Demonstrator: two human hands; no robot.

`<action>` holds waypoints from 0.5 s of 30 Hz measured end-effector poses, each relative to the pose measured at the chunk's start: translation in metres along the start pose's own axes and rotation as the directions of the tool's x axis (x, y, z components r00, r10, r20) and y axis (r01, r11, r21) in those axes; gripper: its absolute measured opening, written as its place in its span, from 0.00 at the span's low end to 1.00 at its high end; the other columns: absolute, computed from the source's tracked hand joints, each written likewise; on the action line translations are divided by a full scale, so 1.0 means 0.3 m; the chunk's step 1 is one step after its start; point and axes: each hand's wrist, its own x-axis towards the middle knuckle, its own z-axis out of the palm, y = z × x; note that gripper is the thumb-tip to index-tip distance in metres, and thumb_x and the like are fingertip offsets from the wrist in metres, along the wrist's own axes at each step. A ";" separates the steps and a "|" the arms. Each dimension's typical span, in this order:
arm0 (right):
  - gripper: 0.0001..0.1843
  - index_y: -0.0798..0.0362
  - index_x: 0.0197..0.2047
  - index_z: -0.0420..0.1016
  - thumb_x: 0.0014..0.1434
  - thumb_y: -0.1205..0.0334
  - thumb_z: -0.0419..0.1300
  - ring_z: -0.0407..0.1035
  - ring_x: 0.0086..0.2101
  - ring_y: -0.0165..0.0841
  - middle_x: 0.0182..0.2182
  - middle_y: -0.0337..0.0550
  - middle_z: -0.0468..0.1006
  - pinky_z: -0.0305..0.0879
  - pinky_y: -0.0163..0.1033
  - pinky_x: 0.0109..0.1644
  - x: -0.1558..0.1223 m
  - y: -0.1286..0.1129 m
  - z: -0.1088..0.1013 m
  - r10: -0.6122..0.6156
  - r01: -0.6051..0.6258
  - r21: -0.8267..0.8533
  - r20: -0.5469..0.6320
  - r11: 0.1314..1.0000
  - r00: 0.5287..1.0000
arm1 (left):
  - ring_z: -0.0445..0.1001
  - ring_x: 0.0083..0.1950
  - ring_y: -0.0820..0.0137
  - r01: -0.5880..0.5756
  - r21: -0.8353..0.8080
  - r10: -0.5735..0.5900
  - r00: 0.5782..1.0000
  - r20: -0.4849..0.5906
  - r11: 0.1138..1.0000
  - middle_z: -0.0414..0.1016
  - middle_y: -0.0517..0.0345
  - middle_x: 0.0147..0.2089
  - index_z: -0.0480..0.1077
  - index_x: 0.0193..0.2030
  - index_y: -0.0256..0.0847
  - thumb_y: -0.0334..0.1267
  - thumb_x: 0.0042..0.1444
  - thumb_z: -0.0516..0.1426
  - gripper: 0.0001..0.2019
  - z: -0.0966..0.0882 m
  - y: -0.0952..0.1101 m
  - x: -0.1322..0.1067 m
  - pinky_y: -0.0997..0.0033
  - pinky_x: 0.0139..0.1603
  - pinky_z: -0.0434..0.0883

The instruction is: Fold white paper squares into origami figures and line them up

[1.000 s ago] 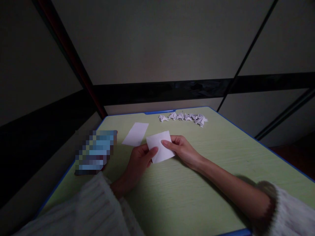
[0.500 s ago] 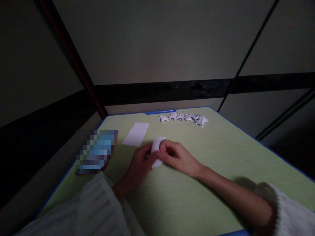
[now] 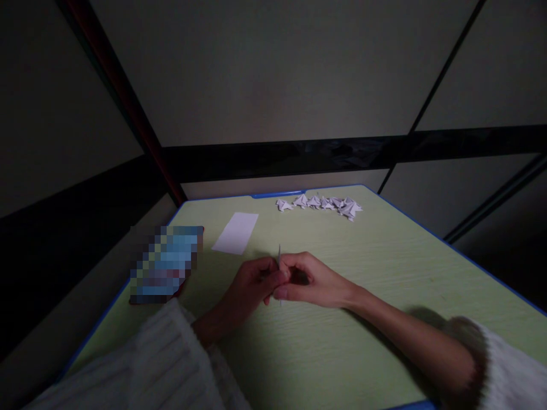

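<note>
Between my two hands a small white piece of paper (image 3: 280, 251) stands edge-on, so only a thin line of it shows. My left hand (image 3: 255, 280) pinches it from the left, thumb over the near side. From the right, my right hand (image 3: 314, 280) pinches the same paper, its fingertips touching those of the left. Most of the paper is hidden by the fingers. Beyond the hands, to the left, lies a flat white sheet of paper (image 3: 236, 233). Several small folded white paper figures (image 3: 314, 202) sit in a row near the far edge, bunched at the right end.
The pale green table (image 3: 384, 273) has a blue rim. A flat device with a blurred-out screen (image 3: 171, 265) lies at its left edge, close to my left sleeve (image 3: 154, 353). Behind the table stands a panelled wall (image 3: 282, 80) with a dark band.
The paper in my hands has turned from showing its curved face to standing edge-on. Both hands have come down slightly and closed together around it. The other things have not moved.
</note>
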 end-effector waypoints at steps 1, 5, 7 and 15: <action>0.17 0.55 0.20 0.55 0.42 0.54 0.60 0.60 0.24 0.25 0.20 0.35 0.64 0.53 0.30 0.25 0.000 -0.003 -0.001 -0.002 0.001 0.008 0.021 1.000 1.000 | 0.57 0.17 0.79 0.010 -0.002 -0.010 1.000 -0.005 1.000 0.59 0.65 0.16 0.62 0.19 0.36 0.45 0.42 0.55 0.13 0.001 0.001 0.000 0.79 0.17 0.55; 0.14 0.56 0.22 0.58 0.45 0.55 0.58 0.61 0.27 0.26 0.24 0.38 0.66 0.56 0.31 0.28 -0.002 -0.012 -0.005 -0.018 0.014 0.037 0.106 0.999 0.994 | 0.58 0.17 0.79 0.018 0.016 -0.018 1.000 -0.009 1.000 0.61 0.65 0.16 0.63 0.20 0.36 0.45 0.41 0.55 0.12 0.002 0.003 -0.003 0.79 0.18 0.56; 0.13 0.57 0.24 0.60 0.47 0.57 0.57 0.61 0.27 0.26 0.25 0.39 0.66 0.57 0.32 0.29 -0.002 -0.014 -0.006 -0.019 0.013 0.046 0.131 0.999 0.991 | 0.59 0.18 0.78 0.008 0.027 -0.008 1.000 -0.005 1.000 0.61 0.65 0.16 0.63 0.19 0.37 0.44 0.42 0.55 0.12 0.001 0.001 -0.005 0.79 0.19 0.57; 0.07 0.58 0.29 0.62 0.47 0.62 0.55 0.58 0.26 0.25 0.23 0.36 0.63 0.54 0.31 0.29 -0.005 -0.009 -0.025 -0.008 -0.011 0.105 0.178 0.994 0.984 | 0.59 0.20 0.77 0.005 -0.027 -0.007 0.998 -0.065 1.000 0.61 0.63 0.17 0.65 0.22 0.35 0.41 0.43 0.52 0.10 -0.015 -0.013 -0.015 0.78 0.20 0.57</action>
